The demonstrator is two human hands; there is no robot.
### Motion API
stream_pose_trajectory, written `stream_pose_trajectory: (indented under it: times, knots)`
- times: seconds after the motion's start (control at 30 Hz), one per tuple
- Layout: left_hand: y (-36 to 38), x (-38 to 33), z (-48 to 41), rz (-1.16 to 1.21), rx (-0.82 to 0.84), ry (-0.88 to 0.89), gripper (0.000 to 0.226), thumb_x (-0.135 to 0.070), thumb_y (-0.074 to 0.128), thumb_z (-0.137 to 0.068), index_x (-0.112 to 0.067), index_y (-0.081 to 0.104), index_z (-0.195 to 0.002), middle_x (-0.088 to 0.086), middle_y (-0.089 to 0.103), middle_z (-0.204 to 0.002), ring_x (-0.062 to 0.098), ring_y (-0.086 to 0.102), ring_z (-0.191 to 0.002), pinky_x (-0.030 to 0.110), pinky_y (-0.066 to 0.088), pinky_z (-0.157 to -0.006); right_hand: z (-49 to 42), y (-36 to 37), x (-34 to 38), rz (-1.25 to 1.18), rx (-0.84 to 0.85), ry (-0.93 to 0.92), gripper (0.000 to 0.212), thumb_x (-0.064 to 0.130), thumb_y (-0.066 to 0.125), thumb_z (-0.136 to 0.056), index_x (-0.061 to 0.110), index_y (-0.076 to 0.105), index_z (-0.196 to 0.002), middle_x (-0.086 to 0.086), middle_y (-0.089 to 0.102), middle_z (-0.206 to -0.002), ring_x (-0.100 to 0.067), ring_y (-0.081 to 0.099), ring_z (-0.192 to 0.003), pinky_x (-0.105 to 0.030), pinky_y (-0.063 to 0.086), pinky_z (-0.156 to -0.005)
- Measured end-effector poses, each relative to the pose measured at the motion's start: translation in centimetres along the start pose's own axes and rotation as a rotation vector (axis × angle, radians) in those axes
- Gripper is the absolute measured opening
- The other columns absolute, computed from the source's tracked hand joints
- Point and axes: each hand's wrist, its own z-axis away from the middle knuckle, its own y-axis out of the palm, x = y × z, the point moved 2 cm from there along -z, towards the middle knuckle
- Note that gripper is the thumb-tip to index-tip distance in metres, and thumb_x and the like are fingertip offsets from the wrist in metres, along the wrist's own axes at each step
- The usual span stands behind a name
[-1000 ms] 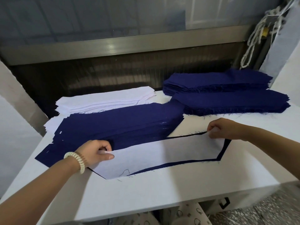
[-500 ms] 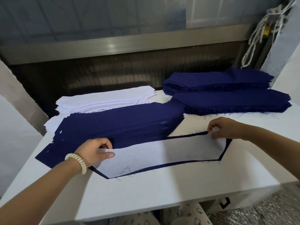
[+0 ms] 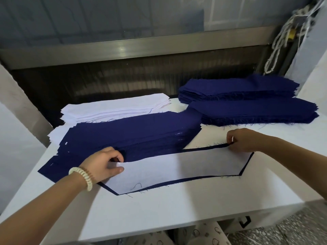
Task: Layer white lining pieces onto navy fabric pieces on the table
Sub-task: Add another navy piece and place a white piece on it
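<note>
A white lining piece (image 3: 177,167) lies on a navy fabric piece (image 3: 246,167) near the front of the white table (image 3: 177,213); a thin navy border shows along its front and right edges. My left hand (image 3: 104,164), with a cream bracelet on the wrist, pinches the lining's left end between thumb and fingers. My right hand (image 3: 246,139) pinches the far right corner of the white and navy layers together. Behind them sits a spread stack of navy pieces (image 3: 131,135).
A stack of white lining pieces (image 3: 113,109) lies at the back left. Two thick navy stacks (image 3: 247,99) sit at the back right. A dark machine opening with a metal bar (image 3: 123,48) runs behind the table. White cords (image 3: 283,34) hang at the upper right.
The layered piece has shifted slightly away from me, and more navy border shows at the front left. Both hands have kept their hold on its ends.
</note>
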Motion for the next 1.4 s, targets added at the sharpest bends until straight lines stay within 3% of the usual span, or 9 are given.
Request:
stream_pose_trajectory:
  times: [0.1,0.2,0.43,0.63,0.77,0.9,1.03,1.2,1.4]
  knots:
    - [-0.4,-0.3,0.0,-0.155,-0.119,0.097,0.030,-0.044,0.073,-0.072,-0.028,0.065,-0.097,-0.013,0.051,-0.102,0.014,0.042,-0.093,0.033,0.039,-0.089,-0.4,-0.1,1.6,0.263,-0.102,0.018,0.028,0.035,0.052,-0.091,0.021,0.050,-0.115,-0.004,0.050,-0.119,-0.022,0.048,-0.108,-0.033,0.042,-0.088]
    - [-1.0,-0.8,-0.1,-0.096,-0.217,0.116,0.050,-0.058,0.048,-0.067,-0.021,0.068,-0.096,-0.009,0.054,-0.099,0.019,0.043,-0.092,0.033,0.035,-0.086,-1.2,-0.8,3.9,0.191,-0.240,-0.039,0.043,0.034,0.049,-0.093,0.018,0.041,-0.132,-0.006,0.048,-0.129,-0.028,0.045,-0.115,-0.037,0.040,-0.094]
    - [-1.0,0.8,-2.5,-0.109,-0.374,-0.012,0.013,-0.011,0.065,-0.085,-0.014,0.069,-0.097,0.003,0.060,-0.101,0.030,0.048,-0.096,0.043,0.036,-0.089,-5.1,-1.7,10.4,0.015,-0.328,-0.226,0.054,0.034,0.048,-0.095,0.018,0.032,-0.143,-0.008,0.039,-0.142,-0.029,0.038,-0.127,-0.043,0.034,-0.104]
    - [-0.9,1.8,-4.5,-0.269,-0.489,-0.061,0.019,-0.019,0.061,-0.086,-0.017,0.065,-0.104,0.003,0.059,-0.109,0.030,0.040,-0.108,0.043,0.024,-0.090,-9.3,-1.1,14.2,0.132,-0.259,-0.286,0.056,0.048,0.032,-0.097,0.025,0.021,-0.148,-0.008,0.020,-0.153,-0.025,0.018,-0.140,-0.045,0.019,-0.111]
    - [-1.3,1.6,-6.0,-0.109,-0.602,-0.114,0.039,-0.030,0.043,-0.085,-0.012,0.056,-0.116,0.009,0.052,-0.120,0.030,0.038,-0.109,0.042,0.026,-0.090,-11.2,-1.3,16.1,0.086,-0.250,-0.308,0.057,0.050,0.026,-0.098,0.024,0.022,-0.148,-0.009,0.018,-0.155,-0.023,0.013,-0.143,-0.045,0.014,-0.112]
    - [-2.2,2.0,-8.2,-0.090,-0.652,-0.116,0.027,-0.019,0.048,-0.092,-0.010,0.055,-0.116,0.011,0.055,-0.118,0.033,0.041,-0.112,0.044,0.028,-0.092,-12.8,-1.7,17.7,-0.042,-0.263,-0.278,0.051,0.042,0.025,-0.101,0.022,0.024,-0.148,-0.010,0.022,-0.154,-0.024,0.016,-0.142,-0.044,0.019,-0.111]
    - [-3.3,2.8,-10.2,-0.173,-0.634,-0.175,0.021,-0.010,0.053,-0.091,-0.007,0.061,-0.110,0.014,0.058,-0.116,0.036,0.044,-0.112,0.045,0.032,-0.092,-13.8,-1.4,18.4,-0.075,-0.261,-0.250,0.046,0.029,0.032,-0.100,0.017,0.032,-0.144,-0.012,0.036,-0.142,-0.028,0.030,-0.134,-0.041,0.029,-0.104]
    - [-2.5,4.4,-10.9,-0.293,-0.454,-0.255,0.027,-0.021,0.053,-0.092,-0.011,0.063,-0.115,0.015,0.052,-0.131,0.037,0.035,-0.124,0.047,0.028,-0.098,-14.3,-0.3,18.3,-0.064,-0.196,-0.263,0.042,0.027,0.026,-0.100,0.025,0.039,-0.140,-0.009,0.033,-0.144,-0.023,0.025,-0.135,-0.041,0.020,-0.106]
    - [-1.2,5.6,-10.7,-0.311,-0.331,-0.313,0.045,-0.041,0.026,-0.098,-0.025,0.053,-0.130,0.005,0.054,-0.131,0.033,0.038,-0.124,0.043,0.022,-0.099,-14.4,0.2,18.3,0.023,-0.210,-0.294,0.040,0.025,0.020,-0.100,0.023,0.041,-0.135,-0.001,0.041,-0.132,-0.019,0.029,-0.130,-0.047,0.017,-0.108]
